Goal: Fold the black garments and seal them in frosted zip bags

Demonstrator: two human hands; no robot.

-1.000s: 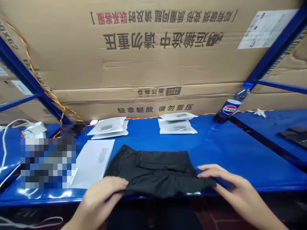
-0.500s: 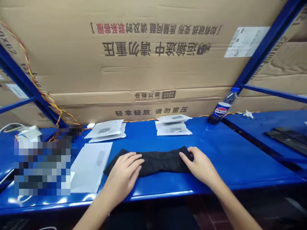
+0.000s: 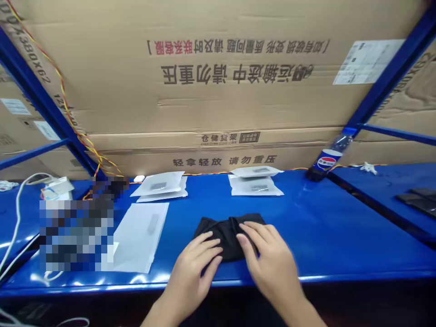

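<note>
A piece of folded black cloth (image 3: 229, 238) lies near the front edge of the blue table, its right part turned over toward the left; its exact kind does not show. Over its left end rests my left hand (image 3: 194, 270), open, with the fingers apart on the fabric. My right hand (image 3: 272, 259) holds the turned-over end between thumb and fingers, at the middle of the cloth. To the left lies a flat frosted zip bag (image 3: 139, 240) with small print at one corner.
Two stacks of frosted bags, a left stack (image 3: 160, 185) and a right stack (image 3: 256, 184), lie along the back. A cola bottle (image 3: 329, 156) leans at the back right by a blue post (image 3: 384, 84). Cardboard (image 3: 238, 109) stands behind. A pixelated patch covers the left side.
My right hand has carried the cloth's right end over to the left, so the cloth is shorter. My left hand stays on the left end. The view has shifted slightly.
</note>
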